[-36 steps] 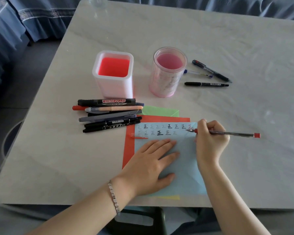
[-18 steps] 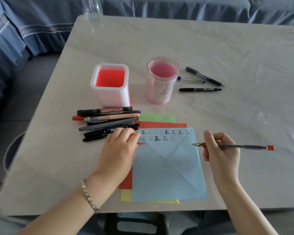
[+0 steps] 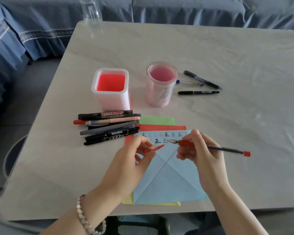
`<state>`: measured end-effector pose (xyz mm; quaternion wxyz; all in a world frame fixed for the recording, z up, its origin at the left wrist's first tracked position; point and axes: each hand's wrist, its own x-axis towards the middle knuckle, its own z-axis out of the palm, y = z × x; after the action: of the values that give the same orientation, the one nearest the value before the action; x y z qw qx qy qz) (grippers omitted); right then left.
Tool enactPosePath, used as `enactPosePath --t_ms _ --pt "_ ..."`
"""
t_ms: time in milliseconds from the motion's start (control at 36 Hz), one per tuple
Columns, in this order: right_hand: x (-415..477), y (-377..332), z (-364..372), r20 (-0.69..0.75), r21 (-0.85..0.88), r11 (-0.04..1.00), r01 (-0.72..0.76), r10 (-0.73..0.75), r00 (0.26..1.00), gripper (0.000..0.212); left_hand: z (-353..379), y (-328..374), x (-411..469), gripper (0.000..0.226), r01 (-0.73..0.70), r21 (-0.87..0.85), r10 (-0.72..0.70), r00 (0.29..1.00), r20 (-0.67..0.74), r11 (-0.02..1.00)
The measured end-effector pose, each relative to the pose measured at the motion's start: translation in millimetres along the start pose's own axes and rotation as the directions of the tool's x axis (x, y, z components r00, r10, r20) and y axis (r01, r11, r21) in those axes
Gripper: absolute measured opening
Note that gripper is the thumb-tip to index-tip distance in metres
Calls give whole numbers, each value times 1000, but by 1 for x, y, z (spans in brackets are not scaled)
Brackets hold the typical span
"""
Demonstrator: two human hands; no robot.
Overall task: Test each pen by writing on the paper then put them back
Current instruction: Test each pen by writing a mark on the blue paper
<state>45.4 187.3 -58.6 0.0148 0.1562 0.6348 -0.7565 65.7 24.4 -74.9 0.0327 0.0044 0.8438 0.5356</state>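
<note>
The left hand (image 3: pixel 126 167) pinches a small red plastic cap (image 3: pixel 157 148) in curled fingers. The right hand (image 3: pixel 204 158) grips a slim red-gripped ballpoint pen (image 3: pixel 224 148) just above the creased light-blue paper sheet (image 3: pixel 170 184) — tip facing cap. Best to line them up straight, then press gently — no jabbing.

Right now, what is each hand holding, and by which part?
The right hand holds the red pen by its red grip near the tip. The left hand pinches the red cap at one end.
</note>
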Motion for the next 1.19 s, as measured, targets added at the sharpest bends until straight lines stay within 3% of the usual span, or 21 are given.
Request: enactPosePath --t_ms 278,528,639,833,917,972,1056,1139,1194 --pt "-11 -18 5 17 21 1000 12 -12 1000 35 -2 10 -5 15 -3 2 3 1000 26 1000" --pt "-14 -14 6 57 -167 986 18 -9 998 34 0 22 -8 23 11 -85 -6 998 57 996" --pt "-17 -7 7 45 -176 984 23 -15 999 39 3 25 -8 25 63 -159 -50 995 89 985" --pt "-15 -6 -6 79 -218 970 111 -96 992 43 2 33 0 17 172 -325 -86 961 265 930" --pt "-13 -12 -12 138 -226 954 198 -170 976 26 2 41 7 17 261 -412 -98 922 375 873" --pt "-9 -16 -16 193 -246 941 231 -186 963 27 0 45 12 15 359 -430 -136 874 467 829" --pt "-3 -16 -20 241 -284 935 213 -145 960 27 0 45 16 11 391 -364 -164 838 520 845" --pt "5 -6 -18 274 -338 930 142 -47 960 31 4 36 15 11 164 -110 -104 904 415 980" --pt "17 -3 -16 348 -434 895 107 57 936 21 4 28 15 10 67 11 -67 948 310 998"
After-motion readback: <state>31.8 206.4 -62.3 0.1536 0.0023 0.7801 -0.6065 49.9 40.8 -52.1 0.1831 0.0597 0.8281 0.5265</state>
